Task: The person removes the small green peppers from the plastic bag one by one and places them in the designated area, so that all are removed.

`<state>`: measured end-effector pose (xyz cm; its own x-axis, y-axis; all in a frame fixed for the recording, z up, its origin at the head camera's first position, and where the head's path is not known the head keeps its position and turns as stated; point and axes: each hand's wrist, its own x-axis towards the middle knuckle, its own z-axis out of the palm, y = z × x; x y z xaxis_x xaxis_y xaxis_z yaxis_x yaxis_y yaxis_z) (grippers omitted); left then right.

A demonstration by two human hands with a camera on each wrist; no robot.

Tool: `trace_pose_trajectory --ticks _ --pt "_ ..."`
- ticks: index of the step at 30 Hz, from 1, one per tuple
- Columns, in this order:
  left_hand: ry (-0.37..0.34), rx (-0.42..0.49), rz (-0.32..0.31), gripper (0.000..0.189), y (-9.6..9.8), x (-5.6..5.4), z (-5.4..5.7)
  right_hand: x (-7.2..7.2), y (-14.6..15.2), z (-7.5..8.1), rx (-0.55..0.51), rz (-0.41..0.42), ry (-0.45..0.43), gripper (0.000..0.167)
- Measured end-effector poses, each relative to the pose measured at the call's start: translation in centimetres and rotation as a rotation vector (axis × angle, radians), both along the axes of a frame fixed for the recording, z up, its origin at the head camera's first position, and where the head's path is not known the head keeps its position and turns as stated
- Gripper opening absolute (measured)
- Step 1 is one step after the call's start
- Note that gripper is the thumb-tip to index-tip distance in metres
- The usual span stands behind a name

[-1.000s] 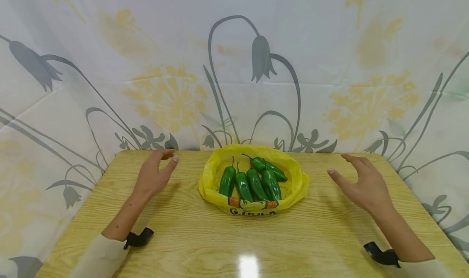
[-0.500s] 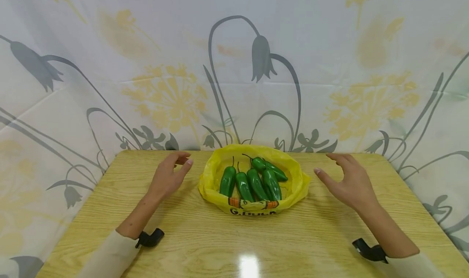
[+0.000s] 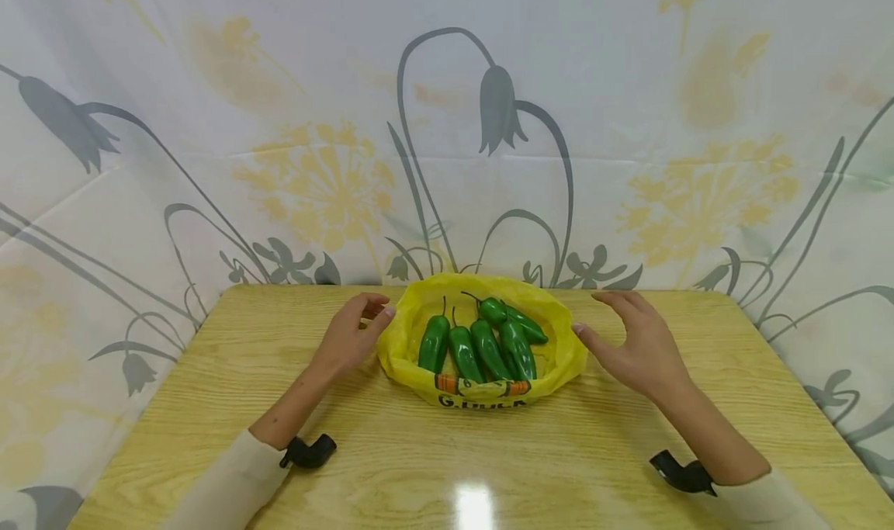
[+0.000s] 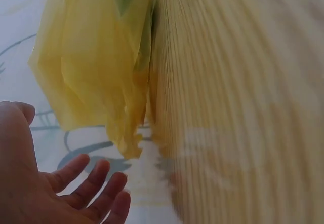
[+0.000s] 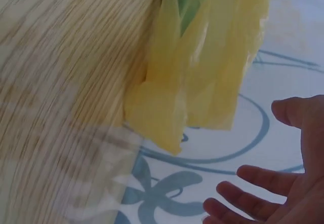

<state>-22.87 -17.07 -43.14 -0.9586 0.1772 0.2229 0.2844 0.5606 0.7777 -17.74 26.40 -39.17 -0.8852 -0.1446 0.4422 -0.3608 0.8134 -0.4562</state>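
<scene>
In the head view a yellow plastic bag [image 3: 405, 365], its mouth spread wide, sits on the table with several glossy green peppers [image 3: 486, 347] inside. My left hand [image 3: 351, 334] is at the bag's left side, thumb near the rim; the left wrist view shows a gap between the fingers and the bag [image 4: 96, 67]. On the other side my right hand [image 3: 639, 348] has its thumb close to the right rim. The right wrist view shows those fingers spread, apart from the bag [image 5: 207, 77]. Neither hand holds anything.
The wood-grain table [image 3: 447, 452] runs back to a white curtain [image 3: 314, 88] printed with grey and yellow flowers. Each wrist carries a black camera mount [image 3: 310, 452]. Dark print marks the bag's front.
Both hands have moved inward toward the bag, the left to the right and the right to the left. The bag and peppers stay in place.
</scene>
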Motion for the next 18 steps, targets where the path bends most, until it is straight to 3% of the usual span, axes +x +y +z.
trace_pose_trajectory --ticks 7,18 --pt "-0.036 0.068 0.002 0.045 0.8 -0.2 -0.5 -0.2 -1.6 0.0 -0.009 0.037 -0.022 0.053" --pt "-0.071 0.226 0.100 0.025 2.0 -0.8 -1.6 -0.8 -4.2 -0.6 -0.003 0.120 -0.025 0.052"
